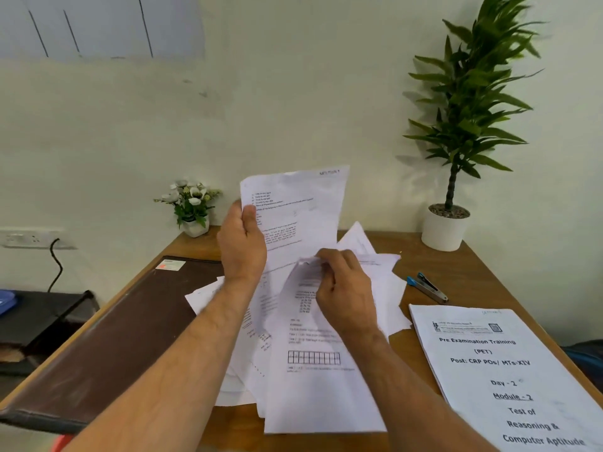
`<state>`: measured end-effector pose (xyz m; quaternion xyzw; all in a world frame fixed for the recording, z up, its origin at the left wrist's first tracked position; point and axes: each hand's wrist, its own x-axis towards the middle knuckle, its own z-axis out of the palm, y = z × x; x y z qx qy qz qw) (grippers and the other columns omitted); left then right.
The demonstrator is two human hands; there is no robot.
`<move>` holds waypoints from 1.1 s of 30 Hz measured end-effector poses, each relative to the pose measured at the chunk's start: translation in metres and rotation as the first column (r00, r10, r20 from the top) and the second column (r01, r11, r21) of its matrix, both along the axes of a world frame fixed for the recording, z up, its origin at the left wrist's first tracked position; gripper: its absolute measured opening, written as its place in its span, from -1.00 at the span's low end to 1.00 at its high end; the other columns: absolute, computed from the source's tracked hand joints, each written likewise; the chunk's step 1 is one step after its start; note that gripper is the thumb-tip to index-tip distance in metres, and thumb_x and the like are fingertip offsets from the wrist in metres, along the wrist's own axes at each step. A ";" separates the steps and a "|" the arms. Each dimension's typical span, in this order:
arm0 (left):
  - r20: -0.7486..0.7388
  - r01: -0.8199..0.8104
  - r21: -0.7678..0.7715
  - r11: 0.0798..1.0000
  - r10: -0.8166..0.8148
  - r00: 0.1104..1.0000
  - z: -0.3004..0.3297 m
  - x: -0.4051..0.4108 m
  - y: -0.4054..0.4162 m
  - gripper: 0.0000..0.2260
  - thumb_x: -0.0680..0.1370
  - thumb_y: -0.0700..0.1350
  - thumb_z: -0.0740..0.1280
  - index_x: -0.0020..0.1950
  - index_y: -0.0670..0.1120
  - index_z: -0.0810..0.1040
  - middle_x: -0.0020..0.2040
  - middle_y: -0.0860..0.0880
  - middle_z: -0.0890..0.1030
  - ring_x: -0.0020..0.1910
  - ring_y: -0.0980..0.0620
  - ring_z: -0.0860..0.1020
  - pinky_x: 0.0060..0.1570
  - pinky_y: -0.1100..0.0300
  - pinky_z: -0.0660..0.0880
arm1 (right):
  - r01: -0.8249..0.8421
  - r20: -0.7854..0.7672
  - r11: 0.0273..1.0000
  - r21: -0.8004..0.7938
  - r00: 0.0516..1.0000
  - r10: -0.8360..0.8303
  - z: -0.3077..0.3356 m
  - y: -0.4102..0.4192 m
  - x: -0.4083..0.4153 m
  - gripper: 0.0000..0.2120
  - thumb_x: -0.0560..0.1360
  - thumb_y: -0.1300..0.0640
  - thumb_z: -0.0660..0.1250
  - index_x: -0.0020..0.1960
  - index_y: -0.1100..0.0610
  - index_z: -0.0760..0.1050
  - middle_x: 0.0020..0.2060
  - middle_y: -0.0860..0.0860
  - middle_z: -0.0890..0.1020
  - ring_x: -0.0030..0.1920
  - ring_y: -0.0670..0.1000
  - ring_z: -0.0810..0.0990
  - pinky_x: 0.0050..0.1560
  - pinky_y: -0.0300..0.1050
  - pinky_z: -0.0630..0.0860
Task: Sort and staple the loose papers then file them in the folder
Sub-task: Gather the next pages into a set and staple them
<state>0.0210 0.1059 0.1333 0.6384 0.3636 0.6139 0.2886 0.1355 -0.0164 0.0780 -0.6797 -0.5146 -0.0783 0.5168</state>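
left hand grasps a raised sheet above the loose papers on the desk; right hand pinches another sheet's top edge. closed folder lies left; stapler and booklet right.

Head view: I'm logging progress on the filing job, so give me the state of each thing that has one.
Left hand: grips one raised sheet, held upright.
Right hand: pinches the top edge of a sheet in the loose pile.
Loose pile: scattered, unsorted, lying on the table.
Folder: closed, flat on the table.
Stapler: untouched, lying on the table.
Cover-page stack: set aside, lying flat.
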 end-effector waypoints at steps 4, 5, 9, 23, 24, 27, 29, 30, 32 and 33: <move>0.001 -0.073 0.129 0.989 0.073 0.997 0.029 -0.004 -0.009 -0.69 0.71 -0.23 0.13 0.42 -0.12 0.50 0.18 0.13 0.55 0.13 0.23 0.50 0.07 0.60 0.32 | -0.012 0.128 0.976 0.217 0.992 -0.016 0.026 0.003 -0.005 -0.74 0.51 0.38 0.30 0.11 0.14 0.61 -0.01 0.04 0.59 -0.07 0.03 0.59 -0.12 -0.23 0.52; 0.026 -0.081 0.132 0.988 0.079 0.997 0.035 -0.006 -0.012 -0.70 0.71 -0.24 0.14 0.39 -0.11 0.52 0.14 0.17 0.56 0.06 0.31 0.51 0.02 0.63 0.30 | -0.017 0.156 0.966 0.257 0.987 -0.024 0.034 0.003 -0.007 -0.74 0.50 0.39 0.31 0.10 0.15 0.62 -0.02 0.04 0.59 -0.09 0.03 0.59 -0.15 -0.23 0.53; 0.165 -0.066 0.106 0.992 0.047 0.985 0.056 -0.013 -0.021 -0.80 0.73 -0.12 0.13 0.10 -0.05 0.55 -0.11 0.19 0.59 -0.17 0.36 0.53 -0.19 0.40 0.44 | -0.044 0.216 0.926 0.375 0.975 -0.041 0.061 0.002 -0.015 -0.74 0.49 0.40 0.28 0.08 0.18 0.63 -0.05 0.08 0.58 -0.11 0.06 0.59 -0.23 -0.12 0.59; 0.434 0.425 -0.135 0.895 -0.333 0.838 0.107 -0.028 -0.052 -0.74 0.72 -0.22 0.14 0.10 -0.01 0.61 -0.01 -0.05 0.73 -0.03 -0.07 0.69 0.03 -0.02 0.61 | -0.110 0.483 0.869 0.483 0.861 -0.159 0.135 -0.025 -0.043 -0.71 0.53 0.29 0.23 0.13 0.15 0.67 -0.14 0.10 0.57 -0.18 0.08 0.55 -0.34 -0.10 0.52; 0.465 0.495 -0.179 0.850 -0.370 0.804 0.106 -0.028 -0.053 -0.73 0.72 -0.21 0.14 0.13 -0.03 0.62 0.04 -0.11 0.73 0.04 -0.16 0.69 0.09 -0.08 0.62 | -0.092 0.491 0.877 0.472 0.853 -0.176 0.135 -0.025 -0.044 -0.71 0.52 0.28 0.23 0.11 0.13 0.67 -0.15 0.09 0.57 -0.19 0.08 0.54 -0.33 -0.12 0.49; 0.525 0.647 -0.250 0.721 -0.461 0.716 0.095 -0.029 -0.058 -0.74 0.67 -0.33 0.14 0.18 -0.14 0.59 -0.10 -0.11 0.71 -0.16 -0.11 0.68 -0.13 0.02 0.66 | -0.029 0.477 0.915 0.403 0.860 -0.183 0.134 -0.022 -0.045 -0.68 0.46 0.28 0.24 0.09 0.09 0.67 -0.17 0.06 0.56 -0.18 0.10 0.53 -0.31 -0.11 0.48; 0.528 0.695 -0.270 0.666 -0.502 0.685 0.086 -0.031 -0.062 -0.77 0.61 -0.36 0.19 0.13 -0.15 0.57 -0.18 -0.10 0.65 -0.26 -0.06 0.64 -0.27 0.13 0.62 | -0.001 0.435 0.934 0.356 0.885 -0.165 0.128 -0.019 -0.043 -0.66 0.42 0.30 0.28 0.11 0.08 0.66 -0.17 0.06 0.56 -0.18 0.12 0.55 -0.30 -0.05 0.54; 0.526 0.708 -0.281 0.648 -0.513 0.679 0.081 -0.031 -0.064 -0.79 0.61 -0.33 0.21 0.14 -0.15 0.58 -0.12 -0.14 0.65 -0.21 -0.09 0.65 -0.25 0.12 0.63 | 0.017 0.417 0.943 0.333 0.894 -0.163 0.125 -0.019 -0.042 -0.66 0.41 0.29 0.30 0.12 0.08 0.66 -0.18 0.06 0.56 -0.18 0.13 0.55 -0.31 -0.02 0.55; 0.523 0.713 -0.299 0.634 -0.516 0.678 0.069 -0.032 -0.066 -0.79 0.65 -0.25 0.22 0.20 -0.19 0.60 0.03 -0.26 0.67 -0.07 -0.16 0.66 -0.15 0.06 0.65 | 0.047 0.387 0.957 0.287 0.908 -0.161 0.120 -0.018 -0.041 -0.68 0.43 0.25 0.29 0.12 0.08 0.66 -0.19 0.06 0.57 -0.19 0.14 0.56 -0.33 0.00 0.57; 0.521 0.716 -0.309 0.626 -0.518 0.679 0.063 -0.032 -0.067 -0.76 0.66 -0.22 0.22 0.26 -0.22 0.58 0.12 -0.31 0.65 0.01 -0.19 0.65 -0.06 0.01 0.65 | 0.054 0.370 0.963 0.264 0.916 -0.153 0.117 -0.018 -0.040 -0.68 0.44 0.23 0.27 0.12 0.07 0.66 -0.19 0.06 0.57 -0.19 0.15 0.57 -0.33 0.00 0.57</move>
